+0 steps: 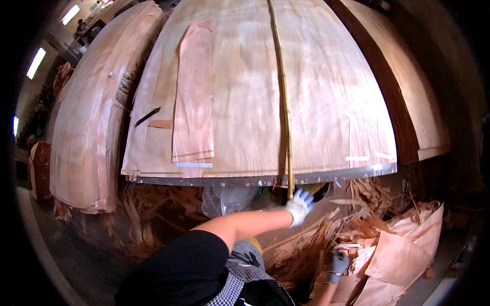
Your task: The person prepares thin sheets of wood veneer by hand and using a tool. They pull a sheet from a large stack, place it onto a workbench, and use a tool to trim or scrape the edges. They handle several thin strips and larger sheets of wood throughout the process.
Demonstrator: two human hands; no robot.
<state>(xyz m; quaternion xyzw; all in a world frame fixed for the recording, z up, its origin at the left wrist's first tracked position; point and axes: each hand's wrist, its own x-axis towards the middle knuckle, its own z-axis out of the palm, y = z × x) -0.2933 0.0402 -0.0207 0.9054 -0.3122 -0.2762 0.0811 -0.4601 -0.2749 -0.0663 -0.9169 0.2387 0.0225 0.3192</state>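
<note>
My left hand [299, 207], in a white glove with bluish fingertips, is stretched across to the right, just past the table's near edge. Its fingers look extended, beside the near end of a long thin bamboo pole [286, 109]; whether they touch it I cannot tell. The pole lies lengthwise over a wide sheet of pale wood veneer [245, 117] and overhangs the front. Lower right, my right hand [339, 265], in a greyish glove, is over a heap of torn veneer scraps [398, 260]. Blur hides its fingers and anything in them.
On the sheet lie a narrow pinkish veneer strip [194, 97], a black knife-like tool [148, 116] and a small brown scrap [160, 124]. Veneer stacks flank it at left [94, 117] and right [403, 66]. Clear plastic [227, 200] hangs under the dark table edge [229, 181].
</note>
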